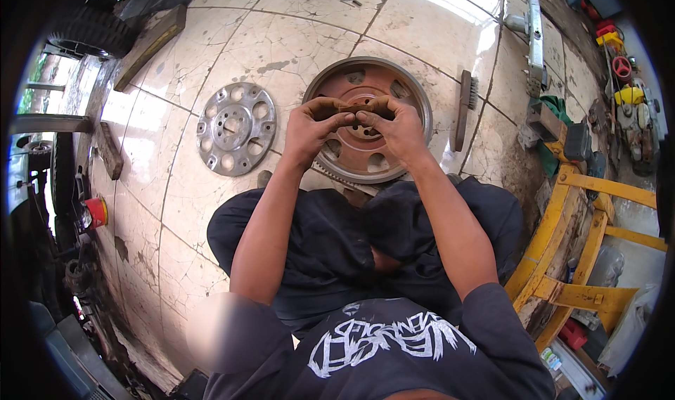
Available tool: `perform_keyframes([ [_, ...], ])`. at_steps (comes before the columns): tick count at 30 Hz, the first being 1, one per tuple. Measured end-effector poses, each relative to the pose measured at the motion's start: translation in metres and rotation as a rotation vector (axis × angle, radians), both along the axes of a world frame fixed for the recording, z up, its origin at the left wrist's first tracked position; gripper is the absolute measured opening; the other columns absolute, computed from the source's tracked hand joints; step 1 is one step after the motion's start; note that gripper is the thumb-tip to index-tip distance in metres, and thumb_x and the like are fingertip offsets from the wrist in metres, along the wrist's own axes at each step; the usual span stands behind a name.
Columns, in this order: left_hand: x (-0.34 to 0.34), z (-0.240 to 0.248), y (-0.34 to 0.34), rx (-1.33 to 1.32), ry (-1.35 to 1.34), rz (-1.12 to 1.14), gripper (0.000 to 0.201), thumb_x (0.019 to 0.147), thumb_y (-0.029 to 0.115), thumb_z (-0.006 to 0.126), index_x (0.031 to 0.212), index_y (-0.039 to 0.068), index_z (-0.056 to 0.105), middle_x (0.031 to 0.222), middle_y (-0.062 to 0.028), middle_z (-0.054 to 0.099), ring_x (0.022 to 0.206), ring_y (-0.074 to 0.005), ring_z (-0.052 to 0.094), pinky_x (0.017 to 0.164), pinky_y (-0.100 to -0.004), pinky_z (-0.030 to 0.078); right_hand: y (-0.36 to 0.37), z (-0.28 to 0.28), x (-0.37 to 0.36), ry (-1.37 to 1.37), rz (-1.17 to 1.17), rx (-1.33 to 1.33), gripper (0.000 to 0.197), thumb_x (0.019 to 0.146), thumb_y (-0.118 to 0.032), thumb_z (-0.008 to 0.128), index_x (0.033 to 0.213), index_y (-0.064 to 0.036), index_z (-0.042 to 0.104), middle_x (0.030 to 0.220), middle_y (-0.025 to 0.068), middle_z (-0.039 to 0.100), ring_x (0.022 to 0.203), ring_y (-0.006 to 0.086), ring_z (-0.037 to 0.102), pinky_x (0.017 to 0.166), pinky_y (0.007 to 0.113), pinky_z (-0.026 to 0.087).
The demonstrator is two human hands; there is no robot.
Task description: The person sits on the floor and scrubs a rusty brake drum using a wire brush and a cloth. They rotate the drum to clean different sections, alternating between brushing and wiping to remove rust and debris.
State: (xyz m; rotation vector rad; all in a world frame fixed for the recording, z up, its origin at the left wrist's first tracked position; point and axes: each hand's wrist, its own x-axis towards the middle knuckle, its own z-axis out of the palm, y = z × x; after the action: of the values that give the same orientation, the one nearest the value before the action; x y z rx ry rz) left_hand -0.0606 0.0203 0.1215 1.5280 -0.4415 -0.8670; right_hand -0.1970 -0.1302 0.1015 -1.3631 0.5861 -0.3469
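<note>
Between the fingertips of my left hand (311, 126) and my right hand (397, 127) is a small, narrow brown strip (356, 109). Both hands pinch it, thumbs toward me; its exact kind is too small to tell. Below them on the tiles lies a large rusty red-brown flywheel (336, 85) with round holes and a grey rim, partly hidden by my hands. To its left a grey steel disc (230, 105) with a ring of holes lies flat. A wire brush (462, 112) with a long handle rests to the flywheel's right.
Wooden blocks (150, 47) and a black tyre (91, 33) are at the far left. A red tin (95, 212) stands at the left edge. On the right are a metal bar (536, 43), a yellow frame (554, 224) and assorted tools. My bent legs (323, 224) border the flywheel's near side.
</note>
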Motion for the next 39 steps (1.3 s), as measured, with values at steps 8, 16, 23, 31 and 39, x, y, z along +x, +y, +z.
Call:
perform_keyframes([
  [8,0.010,-0.012,0.005,-0.052,0.116,-0.041,0.031,0.092,0.010,0.082,0.120,-0.001,0.077,0.108,-0.0084,0.079,0.096,-0.0121,0.071,0.084,-0.0267,0.057,-0.004,0.005,-0.001,0.020,0.138,0.087,0.035,0.096,-0.017,0.080,0.125,0.0019,0.073,0.108,0.0051,0.077,0.097,0.0107,0.071,0.087,0.025,0.058],
  [16,0.000,-0.012,0.001,-0.072,0.037,0.017,0.030,0.092,0.014,0.083,0.118,0.000,0.077,0.103,-0.0049,0.078,0.092,-0.0108,0.068,0.082,-0.0258,0.053,-0.010,0.006,-0.003,-0.088,0.250,0.185,0.033,0.100,-0.015,0.075,0.127,0.0038,0.072,0.111,0.0060,0.076,0.099,0.0114,0.072,0.088,0.026,0.059],
  [23,-0.001,-0.012,-0.001,-0.085,0.142,-0.038,0.033,0.092,0.013,0.083,0.120,-0.002,0.076,0.109,-0.0076,0.079,0.097,-0.0119,0.070,0.087,-0.0266,0.055,-0.005,0.006,-0.001,-0.019,0.118,0.051,0.029,0.096,-0.015,0.080,0.120,0.0020,0.076,0.107,0.0037,0.077,0.096,0.0126,0.073,0.084,0.027,0.060],
  [31,-0.003,-0.021,0.000,-0.038,0.022,-0.098,0.042,0.088,0.009,0.085,0.126,-0.003,0.073,0.116,-0.0092,0.077,0.106,-0.0151,0.071,0.094,-0.0288,0.056,0.006,-0.002,0.002,0.092,-0.105,-0.353,0.032,0.090,-0.022,0.086,0.114,-0.0017,0.079,0.109,0.0089,0.080,0.098,0.0134,0.075,0.084,0.028,0.060],
  [39,-0.001,-0.018,-0.001,-0.061,0.031,-0.080,0.036,0.088,0.005,0.083,0.122,-0.003,0.074,0.115,-0.0107,0.078,0.104,-0.0150,0.072,0.094,-0.0291,0.057,0.001,-0.015,0.003,0.032,0.013,0.143,0.032,0.090,-0.023,0.086,0.115,-0.0025,0.081,0.104,0.0059,0.080,0.089,0.0104,0.072,0.079,0.027,0.059],
])
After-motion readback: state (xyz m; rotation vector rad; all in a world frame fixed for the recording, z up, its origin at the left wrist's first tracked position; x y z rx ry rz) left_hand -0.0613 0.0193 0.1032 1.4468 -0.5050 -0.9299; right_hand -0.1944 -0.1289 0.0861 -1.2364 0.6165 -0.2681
